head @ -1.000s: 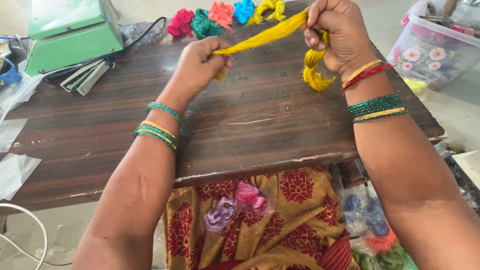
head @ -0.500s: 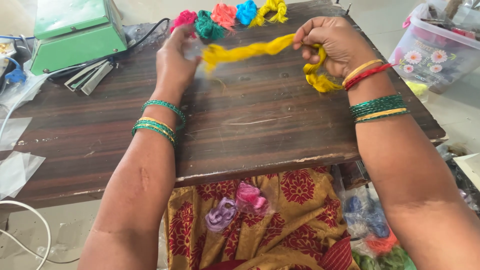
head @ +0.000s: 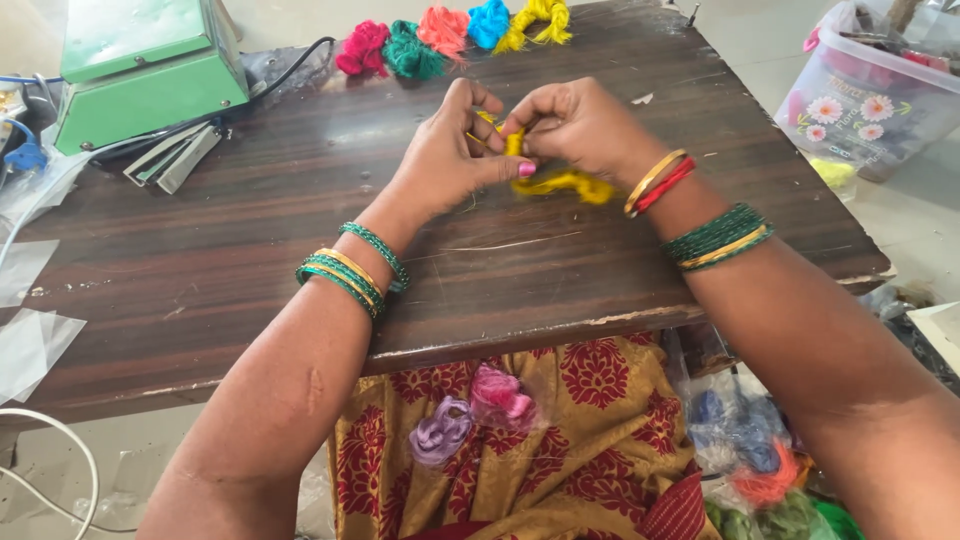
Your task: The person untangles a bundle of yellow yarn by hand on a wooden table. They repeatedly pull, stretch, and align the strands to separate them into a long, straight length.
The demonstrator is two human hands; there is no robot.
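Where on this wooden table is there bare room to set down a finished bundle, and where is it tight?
Free: the wide stretch of table between the left hand and the green machine, and the near-right part beside the right hand. Crowded: the far edge, lined with the coloured bundles, and the middle, where both hands work the yellow thread.

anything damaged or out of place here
The dark wooden table is worn: its front edge is chipped pale near, with scratches on top. Two loose thread bundles, purple and pink, lie on the lap cloth rather than the table.
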